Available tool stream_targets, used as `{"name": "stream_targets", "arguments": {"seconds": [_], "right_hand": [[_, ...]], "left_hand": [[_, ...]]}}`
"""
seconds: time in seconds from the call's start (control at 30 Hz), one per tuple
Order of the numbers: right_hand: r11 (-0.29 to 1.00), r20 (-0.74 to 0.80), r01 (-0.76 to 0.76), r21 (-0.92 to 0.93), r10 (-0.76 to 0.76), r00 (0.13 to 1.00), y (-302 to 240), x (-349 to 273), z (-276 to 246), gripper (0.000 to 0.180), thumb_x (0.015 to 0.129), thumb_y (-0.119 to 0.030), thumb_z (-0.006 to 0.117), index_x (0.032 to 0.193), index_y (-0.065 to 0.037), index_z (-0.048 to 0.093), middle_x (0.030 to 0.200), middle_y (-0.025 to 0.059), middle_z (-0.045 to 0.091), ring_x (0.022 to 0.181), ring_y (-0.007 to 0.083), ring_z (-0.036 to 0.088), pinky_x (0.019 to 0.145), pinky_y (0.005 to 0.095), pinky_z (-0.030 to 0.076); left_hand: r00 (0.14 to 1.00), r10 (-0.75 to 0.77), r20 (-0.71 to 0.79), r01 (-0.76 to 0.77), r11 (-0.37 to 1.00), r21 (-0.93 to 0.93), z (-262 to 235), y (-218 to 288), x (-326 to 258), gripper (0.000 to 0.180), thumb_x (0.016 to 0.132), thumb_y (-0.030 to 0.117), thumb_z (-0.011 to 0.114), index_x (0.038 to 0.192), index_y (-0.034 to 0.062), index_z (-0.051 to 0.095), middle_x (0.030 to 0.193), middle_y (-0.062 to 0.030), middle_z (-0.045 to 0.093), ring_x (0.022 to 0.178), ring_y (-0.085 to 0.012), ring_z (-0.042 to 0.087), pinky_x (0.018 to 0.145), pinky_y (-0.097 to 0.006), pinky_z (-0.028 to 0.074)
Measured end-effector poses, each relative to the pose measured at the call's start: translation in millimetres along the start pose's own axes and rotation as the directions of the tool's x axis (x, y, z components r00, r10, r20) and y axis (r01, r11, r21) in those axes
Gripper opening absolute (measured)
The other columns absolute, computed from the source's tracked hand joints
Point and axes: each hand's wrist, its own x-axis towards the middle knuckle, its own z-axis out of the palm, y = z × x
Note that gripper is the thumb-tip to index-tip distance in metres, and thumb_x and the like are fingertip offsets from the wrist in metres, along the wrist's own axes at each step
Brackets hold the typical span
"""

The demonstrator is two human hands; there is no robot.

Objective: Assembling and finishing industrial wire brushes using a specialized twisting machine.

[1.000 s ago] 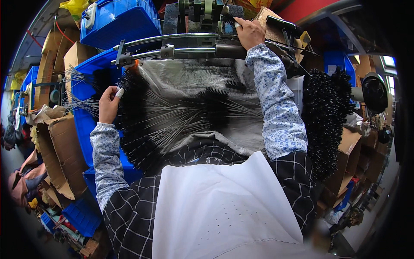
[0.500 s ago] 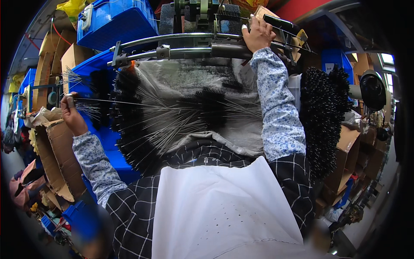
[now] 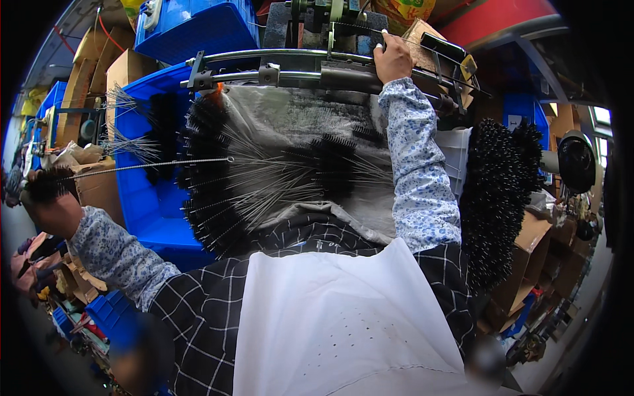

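Observation:
My left hand, blurred at the far left, is closed on the black bristle end of a twisted-wire brush. The brush's bare stem points right and ends in a small loop over my lap. My right hand is up at the machine, above its metal rails. A thin dark wire runs from the machine to the fingertips, which look pinched on it. Across the grey cloth on my lap lie many black-bristled wire brushes, their stems crossing.
A blue bin with more brushes stands at the left, below another blue crate. At the right are a dense stack of black brushes and an open cardboard box. A small carton sits behind my right hand.
My left hand has moved left and down, drawing the brush out until its looped end shows. My right hand stays by the machine, and the view has shifted slightly.

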Motion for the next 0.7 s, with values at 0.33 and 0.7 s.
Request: {"name": "stream_targets", "arguments": {"seconds": [0.33,0.7], "right_hand": [[0.999,0.003,-0.02,-0.05,0.02,1.0,-59,-2,10,0.026,0.073,-0.014,0.053,0.098,-0.008,0.056,0.096,0.0064,0.056,0.09,0.021,0.052,0.075,0.0401,0.037],[0.997,0.009,0.001,-0.078,0.0,1.0,-13,0,-1,0.03,0.073,-0.018,0.054,0.101,-0.011,0.056,0.095,0.0043,0.056,0.089,0.0194,0.053,0.076,0.0416,0.036]], "left_hand": [[0.895,-0.397,0.202,0.429,0.648,-0.629,33,68,-25,0.021,0.086,0.023,0.039,0.093,0.0053,0.047,0.087,-0.0068,0.048,0.079,-0.0176,0.05,0.071,-0.035,0.045],[0.87,-0.457,0.184,0.472,0.665,-0.579,77,88,-48,0.02,0.086,0.015,0.042,0.097,0.0009,0.049,0.092,-0.011,0.055,0.084,-0.0172,0.053,0.072,-0.028,0.046]]}}
